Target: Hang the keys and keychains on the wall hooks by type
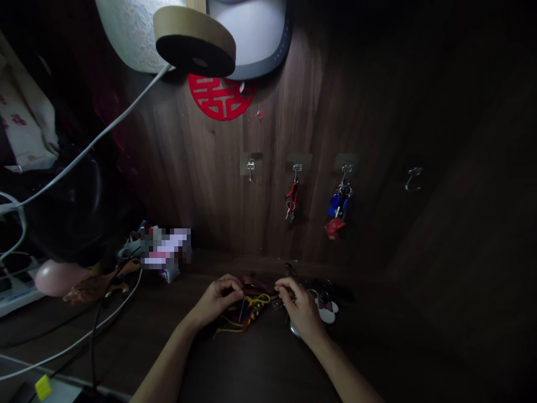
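My left hand is on the dark tabletop with its fingers curled to the thumb in a pinch. What it pinches is too dim to make out. Close by its fingertips lies a multicoloured braided cord with yellow loose ends. To the right, my right hand bends its fingers over some metal keys; whether it grips them is hidden. A white mouse-head-shaped charm lies just beyond that hand, among dark items.
On the wooden back panel, hooks hold a red-strapped keyring and a blue-and-red key bunch. A lamp hangs over caps above. At left are a pixelated box, a pink balloon, a lion figure and cables.
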`<state>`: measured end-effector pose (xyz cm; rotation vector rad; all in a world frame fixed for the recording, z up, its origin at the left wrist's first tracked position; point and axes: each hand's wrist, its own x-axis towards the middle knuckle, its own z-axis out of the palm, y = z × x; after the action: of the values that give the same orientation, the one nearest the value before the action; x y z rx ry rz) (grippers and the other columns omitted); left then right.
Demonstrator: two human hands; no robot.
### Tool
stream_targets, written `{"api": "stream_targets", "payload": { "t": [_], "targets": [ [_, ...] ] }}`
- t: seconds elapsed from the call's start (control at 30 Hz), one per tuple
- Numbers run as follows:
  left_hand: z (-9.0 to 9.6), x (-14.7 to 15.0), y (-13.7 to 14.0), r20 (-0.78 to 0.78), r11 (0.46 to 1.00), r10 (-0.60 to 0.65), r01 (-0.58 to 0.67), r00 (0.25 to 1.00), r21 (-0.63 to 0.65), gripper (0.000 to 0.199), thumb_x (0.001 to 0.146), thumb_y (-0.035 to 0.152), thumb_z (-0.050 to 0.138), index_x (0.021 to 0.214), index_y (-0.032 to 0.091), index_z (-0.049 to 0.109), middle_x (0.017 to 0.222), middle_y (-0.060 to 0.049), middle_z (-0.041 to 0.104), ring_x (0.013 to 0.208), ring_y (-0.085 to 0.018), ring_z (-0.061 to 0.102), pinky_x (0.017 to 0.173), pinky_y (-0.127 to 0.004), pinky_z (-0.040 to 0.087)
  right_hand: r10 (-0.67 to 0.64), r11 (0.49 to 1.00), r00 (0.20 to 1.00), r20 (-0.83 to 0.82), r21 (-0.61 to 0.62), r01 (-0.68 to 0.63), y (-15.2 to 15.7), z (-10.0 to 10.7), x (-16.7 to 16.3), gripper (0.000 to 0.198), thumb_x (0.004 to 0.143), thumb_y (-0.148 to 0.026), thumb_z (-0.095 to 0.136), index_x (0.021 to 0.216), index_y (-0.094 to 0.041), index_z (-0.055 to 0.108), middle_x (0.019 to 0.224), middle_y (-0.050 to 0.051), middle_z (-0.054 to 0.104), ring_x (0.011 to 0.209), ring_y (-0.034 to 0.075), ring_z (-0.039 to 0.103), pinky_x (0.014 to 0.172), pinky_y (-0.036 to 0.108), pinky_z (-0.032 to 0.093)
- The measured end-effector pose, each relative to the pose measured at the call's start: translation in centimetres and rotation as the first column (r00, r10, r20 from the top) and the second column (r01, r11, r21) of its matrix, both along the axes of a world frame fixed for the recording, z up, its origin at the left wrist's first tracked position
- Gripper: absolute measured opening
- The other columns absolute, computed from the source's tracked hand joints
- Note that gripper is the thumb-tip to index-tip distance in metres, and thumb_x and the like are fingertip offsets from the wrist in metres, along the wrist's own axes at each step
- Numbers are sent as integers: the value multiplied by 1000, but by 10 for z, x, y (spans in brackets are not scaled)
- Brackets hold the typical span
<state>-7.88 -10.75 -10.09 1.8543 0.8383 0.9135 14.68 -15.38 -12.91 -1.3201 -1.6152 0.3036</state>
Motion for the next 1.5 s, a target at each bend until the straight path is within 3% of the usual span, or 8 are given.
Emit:
{"api": "stream_targets", "payload": {
  "t": [0.23, 0.43, 0.57, 0.77, 0.9, 1.13, 1.33, 1.5],
  "targets": [
    [1, 28, -13, 344, 913, -61, 191, 937, -360, 22, 73, 37, 68, 73, 15, 67, 84, -4, 65, 79, -17, 59, 78, -28, 44, 51, 993, 990, 133, 96, -64, -8, 10, -7, 17, 87, -20, 44, 89, -23, 61, 84, 1, 68, 81, 17, 63, 74, 28, 47],
    [-10, 35, -10, 518, 803, -52, 344, 854, -487, 18, 72, 30, 72, 82, 15, 69, 97, -4, 62, 80, -15, 64, 84, -30, 47, 169, 984, 983, 69, 53, -173, -13, 19, -13, 15, 87, -24, 47, 97, -23, 59, 89, 2, 67, 84, 16, 63, 76, 26, 48],
    [-16, 36, -6, 551, 764, -37, 379, 834, -522, 17, 74, 29, 71, 83, 14, 69, 86, -3, 64, 77, -13, 64, 82, -29, 48, 173, 982, 984, 45, 69, -176, -12, 18, -18, 15, 81, -25, 57, 96, -23, 59, 91, 3, 68, 85, 17, 63, 77, 27, 49],
    [-14, 40, -7, 522, 776, -29, 349, 852, -526, 21, 72, 32, 72, 81, 13, 67, 90, -5, 65, 80, -15, 65, 81, -29, 48, 158, 985, 986, 44, 65, -161, -10, 18, -16, 13, 86, -24, 46, 89, -22, 59, 83, 2, 68, 78, 16, 64, 72, 26, 48],
    [-13, 42, -7, 486, 813, -53, 320, 872, -486, 24, 73, 35, 70, 74, 12, 64, 78, -2, 64, 65, -10, 60, 70, -25, 48, 170, 976, 971, -167, -105, -189, -9, 20, -14, 20, 88, -33, 43, 80, -20, 57, 64, -1, 62, 60, 14, 60, 59, 24, 44],
    [-16, 42, -4, 446, 848, -57, 279, 893, -451, 27, 73, 38, 69, 77, 12, 64, 73, -1, 59, 61, -8, 54, 63, -22, 44, 225, 855, 748, -624, -241, -459, 0, 17, -15, 36, 77, -53, 54, 77, -17, 55, 58, -4, 55, 39, 5, 36, 40, 19, 24],
    [-16, 41, -3, 469, 834, -58, 300, 881, -462, 33, 74, 41, 67, 93, 13, 66, 74, -2, 60, 63, -10, 54, 64, -24, 43, 254, 863, 790, -558, -239, -446, -2, 17, -14, 31, 78, -48, 56, 77, -17, 54, 58, -5, 51, 42, 5, 32, 42, 19, 23],
    [-21, 42, -3, 445, 829, -58, 291, 894, -478, 34, 74, 44, 66, 83, 11, 67, 68, -2, 59, 57, -10, 53, 58, -22, 40, 271, 894, 863, -426, -221, -390, -7, 25, -17, 23, 81, -41, 54, 76, -18, 54, 58, -6, 50, 46, 7, 40, 45, 19, 32]
  ]
}}
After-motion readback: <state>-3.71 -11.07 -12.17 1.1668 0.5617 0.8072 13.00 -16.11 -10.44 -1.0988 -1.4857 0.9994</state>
